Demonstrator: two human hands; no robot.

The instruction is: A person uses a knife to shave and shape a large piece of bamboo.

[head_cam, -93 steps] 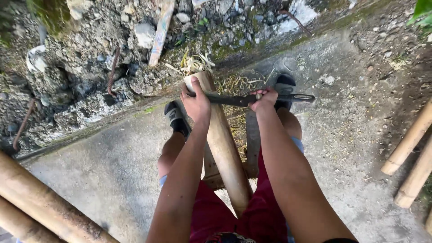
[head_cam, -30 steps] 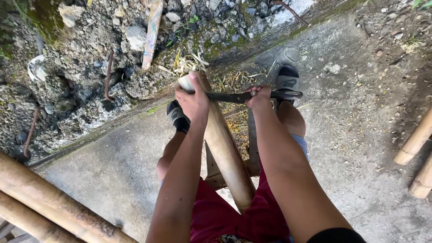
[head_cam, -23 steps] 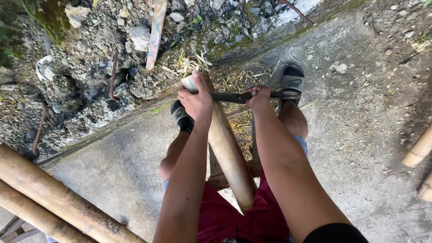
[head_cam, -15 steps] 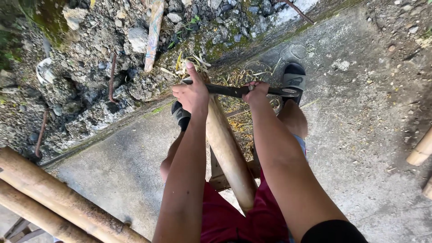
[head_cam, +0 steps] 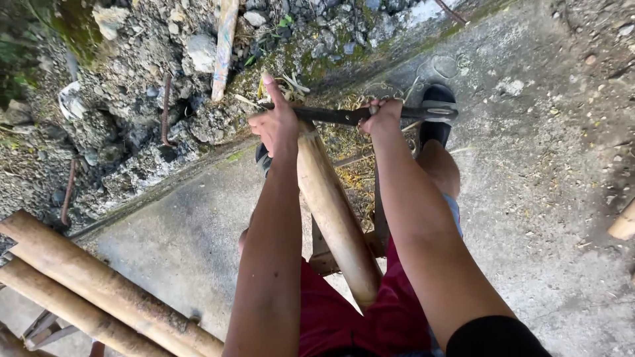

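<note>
A thick bamboo pole (head_cam: 334, 211) runs from between my legs away from me, over a wooden frame. A long dark blade (head_cam: 344, 116) lies crosswise on the pole's far end. My right hand (head_cam: 380, 116) grips the blade near its handle end. My left hand (head_cam: 278, 125) presses on the blade's other end, with its fingers partly stretched out. I sit in red shorts, and both my dark shoes rest on the concrete beside the pole's tip.
Concrete ground (head_cam: 178, 231) lies under me. Rubble, stones and rusty bars (head_cam: 165, 106) fill the far left side. Two bamboo poles (head_cam: 99, 291) lie at lower left, another pole end (head_cam: 622, 225) at the right edge. Shavings (head_cam: 350, 165) litter the ground under the pole.
Both hands and the blade have moved away from me, up to the far end of the pole. The left fingers have spread out over the blade.
</note>
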